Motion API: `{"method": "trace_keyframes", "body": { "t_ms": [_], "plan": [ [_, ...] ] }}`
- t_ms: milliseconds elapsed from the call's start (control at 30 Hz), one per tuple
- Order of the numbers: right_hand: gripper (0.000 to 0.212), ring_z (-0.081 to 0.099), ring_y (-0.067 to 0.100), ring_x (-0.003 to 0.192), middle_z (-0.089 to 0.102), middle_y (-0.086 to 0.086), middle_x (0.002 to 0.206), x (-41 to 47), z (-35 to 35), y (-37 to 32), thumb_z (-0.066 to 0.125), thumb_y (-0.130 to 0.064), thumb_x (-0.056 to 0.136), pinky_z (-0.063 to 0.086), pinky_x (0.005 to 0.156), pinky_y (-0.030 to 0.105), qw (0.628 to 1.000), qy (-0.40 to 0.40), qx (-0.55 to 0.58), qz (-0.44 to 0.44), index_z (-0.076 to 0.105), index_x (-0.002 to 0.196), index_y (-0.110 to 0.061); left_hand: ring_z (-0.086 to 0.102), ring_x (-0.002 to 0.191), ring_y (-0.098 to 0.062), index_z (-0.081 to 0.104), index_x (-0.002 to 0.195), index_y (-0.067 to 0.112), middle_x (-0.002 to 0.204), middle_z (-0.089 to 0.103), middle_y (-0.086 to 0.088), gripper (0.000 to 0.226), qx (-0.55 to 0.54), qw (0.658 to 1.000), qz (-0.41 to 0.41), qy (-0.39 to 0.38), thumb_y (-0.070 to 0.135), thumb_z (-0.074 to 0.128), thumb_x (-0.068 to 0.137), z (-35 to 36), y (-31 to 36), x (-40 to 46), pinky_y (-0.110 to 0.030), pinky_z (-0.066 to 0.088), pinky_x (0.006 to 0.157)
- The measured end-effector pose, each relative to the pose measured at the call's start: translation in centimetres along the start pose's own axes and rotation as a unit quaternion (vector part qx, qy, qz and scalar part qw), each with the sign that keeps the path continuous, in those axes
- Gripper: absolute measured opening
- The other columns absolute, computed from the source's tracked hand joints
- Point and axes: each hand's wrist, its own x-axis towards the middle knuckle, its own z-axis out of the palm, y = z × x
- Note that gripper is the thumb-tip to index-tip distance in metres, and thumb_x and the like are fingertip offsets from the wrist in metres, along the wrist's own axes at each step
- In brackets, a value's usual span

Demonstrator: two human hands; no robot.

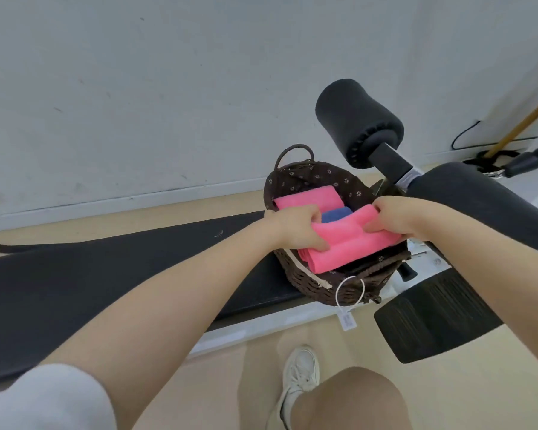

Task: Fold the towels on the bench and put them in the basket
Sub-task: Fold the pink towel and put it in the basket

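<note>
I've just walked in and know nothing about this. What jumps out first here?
Two bare hands, the left hand and the right hand, hold a folded bright pink towel over a dark wicker basket at the end of a black bench. Another pink towel and a blue one already lie inside.

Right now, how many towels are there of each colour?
Pink towels: 2, one already in the basket at, one folded at, gripped by the left hand and right hand.
Blue towels: 1.
Total: 3 towels.
</note>
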Motion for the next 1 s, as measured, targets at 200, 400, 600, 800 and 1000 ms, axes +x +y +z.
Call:
{"method": "trace_keyframes", "body": {
  "t_ms": [200,400,600,800,1000],
  "plan": [
    [0.047,0.057,0.030,0.099,0.055,0.019,0.126,2.2,1.5,-0.5,0.050,-0.028,0.095,0.046,0.084,0.035,0.978,-0.041,-0.202,0.013,0.043,0.131,0.001,0.050,0.100,-0.023,0.051,0.118,0.014,0.103,0.052,0.003,0.049,0.180,0.979,-0.046,-0.085,0.047,0.061,0.082,0.0,1.4,3.6,-0.043,0.037,0.098],
    [0.051,0.046,0.029,0.127,0.044,0.015,0.141,3.4,2.7,-0.8,0.044,-0.028,0.098,0.038,0.101,0.031,0.962,-0.066,-0.262,0.031,0.034,0.140,0.000,0.051,0.099,-0.026,0.048,0.071,0.017,0.112,0.059,-0.005,0.036,0.290,0.938,-0.073,-0.176,0.049,0.056,0.083,2.4,1.8,6.0,-0.042,0.038,0.089],
    [0.044,0.058,0.028,0.100,0.057,0.009,0.114,5.2,3.8,0.1,0.060,-0.030,0.086,0.049,0.089,0.036,0.956,-0.066,-0.281,0.043,0.051,0.123,-0.008,0.048,0.099,-0.024,0.048,0.079,0.021,0.099,0.053,0.003,0.027,0.391,0.901,-0.101,-0.157,0.046,0.056,0.084,3.5,1.7,6.4,-0.039,0.027,0.090],
    [0.038,0.060,0.030,0.102,0.058,0.010,0.114,5.0,3.7,-0.3,0.063,-0.022,0.085,0.051,0.081,0.036,0.946,-0.031,-0.322,0.025,0.054,0.120,-0.007,0.050,0.118,-0.025,0.055,0.119,0.017,0.124,0.056,-0.003,0.028,0.424,0.902,-0.018,-0.073,0.023,0.053,0.092,5.1,2.3,5.5,-0.034,0.036,0.096],
    [0.024,0.057,0.028,0.088,0.061,0.015,0.116,2.5,2.9,-1.0,0.044,-0.013,0.095,0.042,0.066,0.026,0.947,-0.068,-0.300,-0.091,0.063,0.105,-0.004,0.053,0.100,-0.022,0.059,0.116,0.023,0.108,0.064,0.000,0.034,0.207,0.948,0.181,-0.159,0.043,0.039,0.096,3.6,0.7,2.6,-0.037,0.044,0.086]
  ]
}}
